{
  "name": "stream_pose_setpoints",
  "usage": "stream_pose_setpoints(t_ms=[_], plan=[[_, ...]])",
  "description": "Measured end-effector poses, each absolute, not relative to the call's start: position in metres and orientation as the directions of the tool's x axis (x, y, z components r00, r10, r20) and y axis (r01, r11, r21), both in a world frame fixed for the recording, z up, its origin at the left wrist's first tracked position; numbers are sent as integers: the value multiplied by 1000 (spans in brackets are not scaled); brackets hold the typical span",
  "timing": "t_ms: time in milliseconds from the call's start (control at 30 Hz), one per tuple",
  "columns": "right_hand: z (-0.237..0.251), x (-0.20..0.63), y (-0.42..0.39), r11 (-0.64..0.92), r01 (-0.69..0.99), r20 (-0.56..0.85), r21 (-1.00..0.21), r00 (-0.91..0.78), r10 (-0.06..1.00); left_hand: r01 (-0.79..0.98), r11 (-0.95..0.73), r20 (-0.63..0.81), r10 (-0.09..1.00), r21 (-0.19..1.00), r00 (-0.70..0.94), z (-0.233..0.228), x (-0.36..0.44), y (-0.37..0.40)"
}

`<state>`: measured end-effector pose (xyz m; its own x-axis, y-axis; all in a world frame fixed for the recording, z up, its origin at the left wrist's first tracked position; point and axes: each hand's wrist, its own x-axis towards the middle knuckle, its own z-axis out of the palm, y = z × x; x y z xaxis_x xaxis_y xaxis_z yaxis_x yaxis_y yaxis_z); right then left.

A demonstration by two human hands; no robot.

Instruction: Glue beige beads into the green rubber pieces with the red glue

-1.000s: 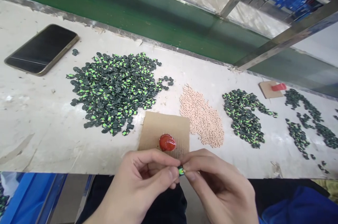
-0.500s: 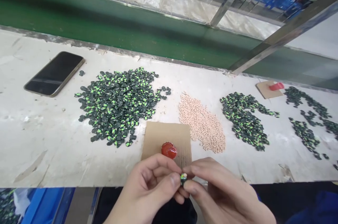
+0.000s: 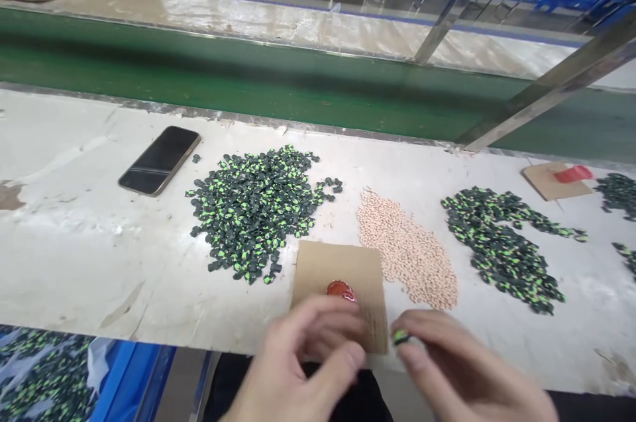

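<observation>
Between the thumb and fingertips of my right hand is a small dark piece with bright green markings. My left hand is apart from it, thumb and curled fingers separated, with nothing visible between them. That hand hovers over the near edge of a brown cardboard square, partly covering a glossy red blob on it. Left of the cardboard lies a big heap of dark-and-green pieces. A spread of small pinkish beads lies to its right.
Farther right is another heap of dark-and-green pieces. Behind it, a red cap-like object lies on a cardboard piece. A phone rests at left. A green channel and metal post stand beyond; a blue crate sits below.
My hands have separated: the right one has moved right with the small piece, and the left has let go of it. The whole view has shifted.
</observation>
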<state>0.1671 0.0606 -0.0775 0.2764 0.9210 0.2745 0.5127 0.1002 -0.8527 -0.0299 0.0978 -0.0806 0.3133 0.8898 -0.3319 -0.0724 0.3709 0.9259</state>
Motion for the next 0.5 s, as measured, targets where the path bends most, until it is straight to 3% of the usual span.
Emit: stream_pose_setpoints(t_ms=[33, 67, 133, 200, 267, 433, 500], plan=[[-81, 180, 64, -36, 588, 241, -808, 387, 890, 106, 160, -181, 954, 981, 237, -87, -39, 102], [-84, 196, 68, -206, 644, 226, -737, 521, 823, 305, -59, 1, 982, 950, 188, -95, -49, 107], [-92, 231, 79, -429, 706, 267, -563, 647, 714, 650, -327, 296, 941, 686, 160, -109, -67, 118], [-100, 266, 91, -462, 778, 385, -425, 617, 686, 810, -431, 417, 871, 398, 259, -120, -78, 127], [-108, 293, 100, -460, 809, 404, -365, 583, 705, 836, -480, 434, 834, 266, 341, -124, -83, 132], [-117, 314, 108, -334, 896, 472, -292, 439, 765, 776, -591, 446, 768, 218, 460, -123, -98, 141], [-117, 305, 109, -238, 933, 502, -271, 348, 792, 723, -681, 429, 692, 118, 581, -128, -107, 145]])
